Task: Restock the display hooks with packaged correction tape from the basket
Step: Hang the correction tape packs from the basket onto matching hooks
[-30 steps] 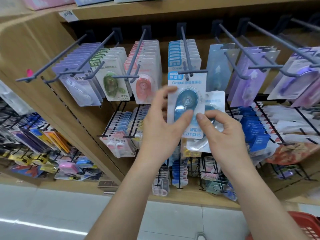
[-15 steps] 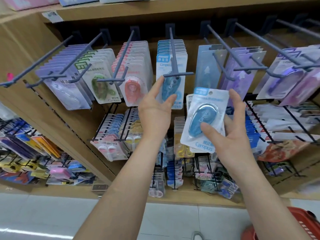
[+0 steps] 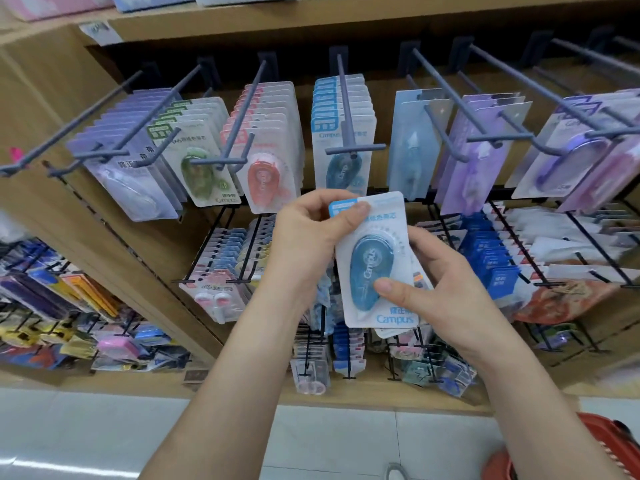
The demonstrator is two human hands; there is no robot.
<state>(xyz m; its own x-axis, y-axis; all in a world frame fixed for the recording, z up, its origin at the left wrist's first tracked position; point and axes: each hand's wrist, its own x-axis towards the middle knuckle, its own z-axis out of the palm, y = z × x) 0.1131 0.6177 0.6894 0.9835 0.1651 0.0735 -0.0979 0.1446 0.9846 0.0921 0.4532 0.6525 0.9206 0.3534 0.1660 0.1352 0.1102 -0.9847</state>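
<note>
Both hands are holding one blue correction tape pack (image 3: 372, 265) in the air in front of the display shelf (image 3: 311, 22), just below the middle of the top hook row. The left hand (image 3: 304, 237) is pinching the pack's top left corner, thumb lying on the front over the blue label, other fingers curled behind. The right hand (image 3: 446, 289) is gripping the lower right part, thumb pressing on the front beside the blue tape body, fingers wrapped behind. The pack is standing roughly upright, slightly tilted, print facing the camera. An edge of another pack is peeking out behind its bottom; cannot tell how many are there.

Right above, the hook (image 3: 356, 147) is carrying a row of matching blue packs (image 3: 325, 133); the held pack is not touching it. Red packs (image 3: 266, 168), green packs (image 3: 201, 168) and purple packs (image 3: 138, 174) are hanging on hooks toward the left end of the row. A red basket (image 3: 613, 441) is sitting low at the bottom right, partly cut off, over the pale floor (image 3: 104, 427).
</note>
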